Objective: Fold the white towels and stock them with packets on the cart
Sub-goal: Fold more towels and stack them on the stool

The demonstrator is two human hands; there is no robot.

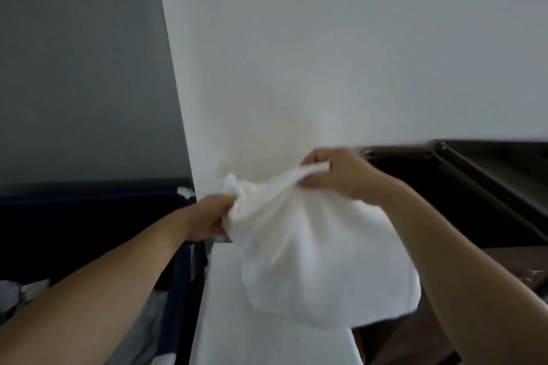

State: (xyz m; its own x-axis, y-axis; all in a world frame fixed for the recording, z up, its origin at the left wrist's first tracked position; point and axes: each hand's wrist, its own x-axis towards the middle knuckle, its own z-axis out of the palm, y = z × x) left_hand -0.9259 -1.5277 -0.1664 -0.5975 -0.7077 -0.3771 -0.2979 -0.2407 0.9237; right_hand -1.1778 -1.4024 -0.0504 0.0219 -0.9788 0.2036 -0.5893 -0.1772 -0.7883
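Closest to the camera, both bare forearms reach in from the bottom corners. Between them there's a flat white surface (237,320), pretty blurry, so I can't tell what it actually is.

Just above that hangs the soft white cloth towel (311,252). It's up in the air, bunched at the top and sagging down in a loose rounded pouch over the white surface. The left hand (207,218) has its fingers curled tight round a gathered wad at the towel's left end. The right hand (338,173) sits a bit higher and further out, pinching the top edge between thumb and fingers so a strip is pulled taut between the two hands.

To the left, beside the left wrist, is a dark navy fabric bin (89,216) with some crumpled grey cloth (12,293) low in the corner. To the right, behind the right hand, is a dark metal cart frame (474,169).

Furthest back there's a white wall corner (326,53), with a grey wall (83,68) off to its left.
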